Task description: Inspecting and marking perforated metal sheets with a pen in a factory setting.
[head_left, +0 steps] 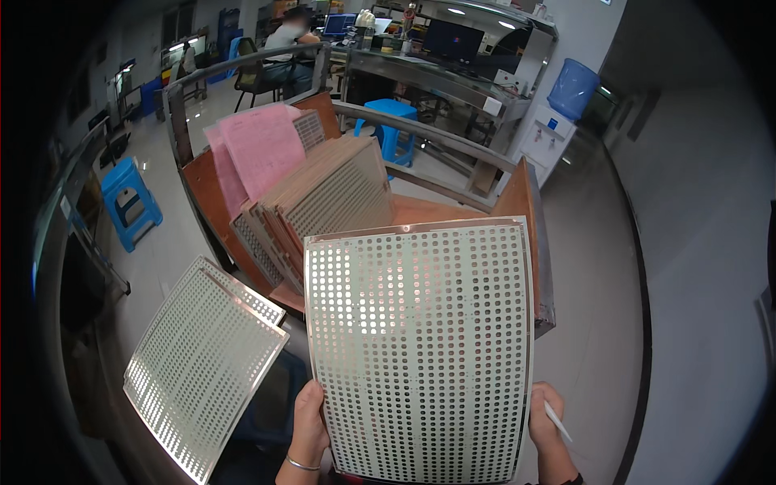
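A large pale-green circuit board panel (419,356), covered in rows of small shiny pads, stands raised and facing me. My left hand (309,424) grips its lower left edge, and a silver bangle circles that wrist. On the opposite edge my right hand (546,428) is closed on the panel, with a slim white pen (558,422) also held in its fingers. To the left lie more panels of the same kind (202,372), overlapping, bright where light strikes them. Behind the held panel, a cart (453,212) with brown boards carries a leaning stack of panels (339,182).
Pink sheets (263,149) rest against the stack. Grey metal rails (420,125) frame the cart. Blue stools (129,202) stand left and beyond it. A water dispenser (546,141) is by the wall at right. Farther back, a person (291,52) sits near a workbench (428,69).
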Demonstrator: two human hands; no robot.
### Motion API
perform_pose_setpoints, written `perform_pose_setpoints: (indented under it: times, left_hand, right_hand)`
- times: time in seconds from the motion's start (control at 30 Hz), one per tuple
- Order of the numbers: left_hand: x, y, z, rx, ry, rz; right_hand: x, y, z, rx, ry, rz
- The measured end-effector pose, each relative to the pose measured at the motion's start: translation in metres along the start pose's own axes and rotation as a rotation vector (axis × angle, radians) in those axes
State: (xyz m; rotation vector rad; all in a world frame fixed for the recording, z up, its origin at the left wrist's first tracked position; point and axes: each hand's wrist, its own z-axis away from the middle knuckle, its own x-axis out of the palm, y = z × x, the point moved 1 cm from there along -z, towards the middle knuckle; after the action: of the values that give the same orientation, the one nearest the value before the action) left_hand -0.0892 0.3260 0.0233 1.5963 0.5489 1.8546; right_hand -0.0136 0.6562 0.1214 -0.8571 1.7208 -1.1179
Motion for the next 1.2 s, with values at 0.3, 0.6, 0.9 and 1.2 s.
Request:
perform_pose_setpoints:
  times: [0.3, 0.6, 0.9, 1.2]
  left_hand:
    - [0.010, 0.013, -0.007, -0.001, 0.048, -0.075]
    - [-0.001, 0.041, 0.004, -0.117, -0.082, -0.039]
    - [0.013, 0.038, 0.014, 0.125, 0.030, -0.302]
    - [0.009, 0.036, 0.014, 0.119, 0.062, -0.318]
  right_hand:
    - [0.019, -0.017, -0.018, 0.187, -0.157, -0.328]
    - [0.032, -0.028, -0.067, 0.127, -0.234, -0.583]
    - [0.041, -0.046, -0.084, 0.123, -0.227, -0.634]
    - [0.048, -0.051, -0.085, 0.175, -0.227, -0.602]
